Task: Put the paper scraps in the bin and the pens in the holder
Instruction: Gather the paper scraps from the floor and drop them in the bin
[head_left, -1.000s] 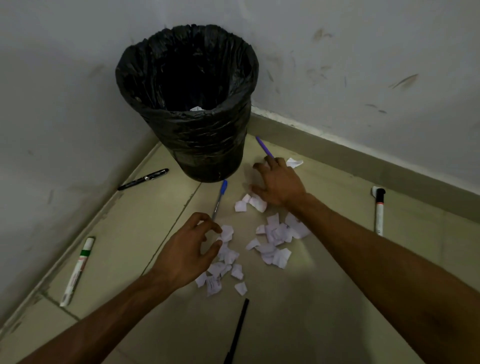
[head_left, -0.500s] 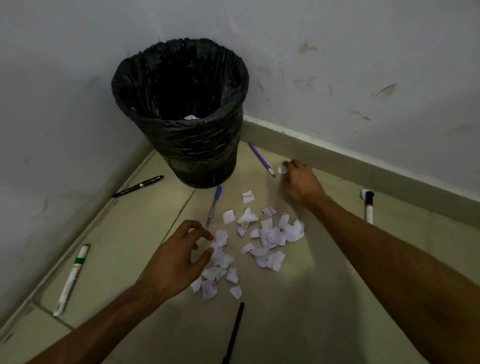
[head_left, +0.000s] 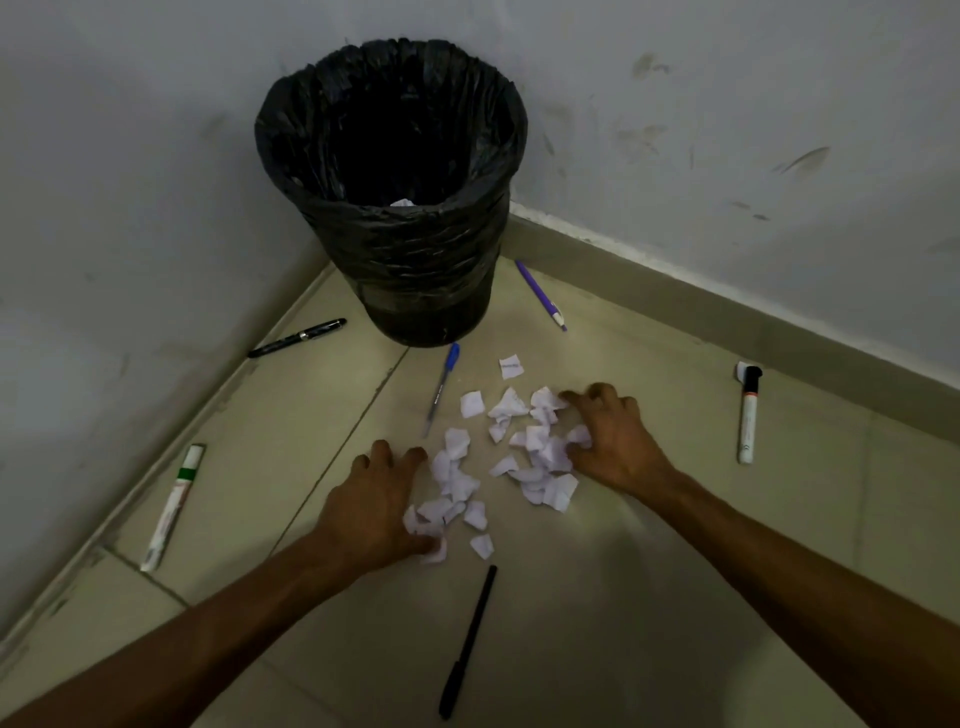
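Observation:
A black-lined bin (head_left: 415, 260) stands in the corner with a white scrap inside. White paper scraps (head_left: 457, 483) lie in a loose pile on the floor in front of it. My left hand (head_left: 374, 499) rests palm down at the pile's left edge, fingers spread, thumb touching scraps. At the right edge my right hand (head_left: 618, 441) has its fingers curled over several scraps. A blue pen (head_left: 441, 389), purple pen (head_left: 540, 293), black pen (head_left: 296, 338), another black pen (head_left: 467, 644), green marker (head_left: 174, 506) and orange-banded marker (head_left: 748, 415) lie around.
Two scuffed white walls meet behind the bin, with a skirting board (head_left: 727, 317) along the right one. One scrap (head_left: 511, 366) lies apart, between the pile and the bin. The floor is beige tile.
My right hand came back from near the purple pen to the pile's right edge, and the scrap there is gone. My left hand lowered onto the pile's left edge. The scraps sit closer together.

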